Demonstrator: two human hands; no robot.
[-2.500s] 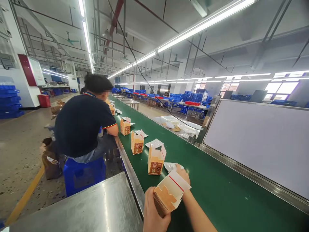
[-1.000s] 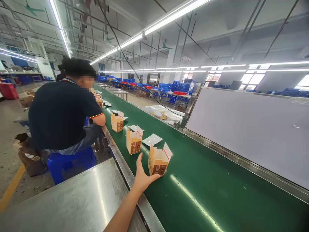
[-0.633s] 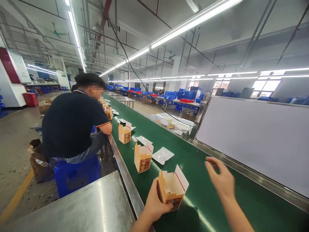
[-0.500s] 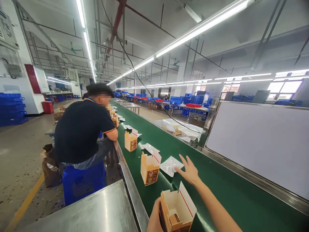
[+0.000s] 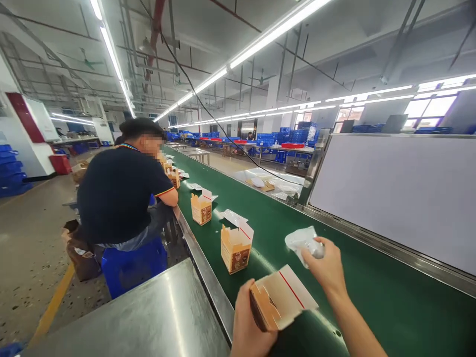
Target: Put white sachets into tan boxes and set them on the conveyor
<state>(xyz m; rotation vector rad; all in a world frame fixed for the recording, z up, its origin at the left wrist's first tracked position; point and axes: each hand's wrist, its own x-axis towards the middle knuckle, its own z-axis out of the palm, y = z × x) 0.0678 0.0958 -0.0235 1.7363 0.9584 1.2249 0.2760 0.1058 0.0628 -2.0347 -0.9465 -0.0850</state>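
Note:
My left hand (image 5: 250,325) grips a small open orange carton (image 5: 280,300) with a white flap and a red strip, tilted on its side above the green conveyor belt (image 5: 349,292). Just to the right and a little higher, my right hand (image 5: 327,267) is closed on a clear plastic bag (image 5: 303,240) with a pale item inside, lifted off the belt. Two more open orange cartons stand on the belt further away, the nearer carton (image 5: 235,248) and the farther carton (image 5: 201,208), each with a clear bag (image 5: 233,216) lying beside it.
A person in a dark shirt (image 5: 121,193) sits on a blue stool (image 5: 134,265) at the belt's left side. A steel table (image 5: 130,317) is at my lower left. A white panel (image 5: 394,191) lines the belt's right edge. Blue crates stand far back.
My right hand reached to the clear bag on the belt, picked it up and brought it back toward the carton. My left hand lifted the carton and tipped it sideways.

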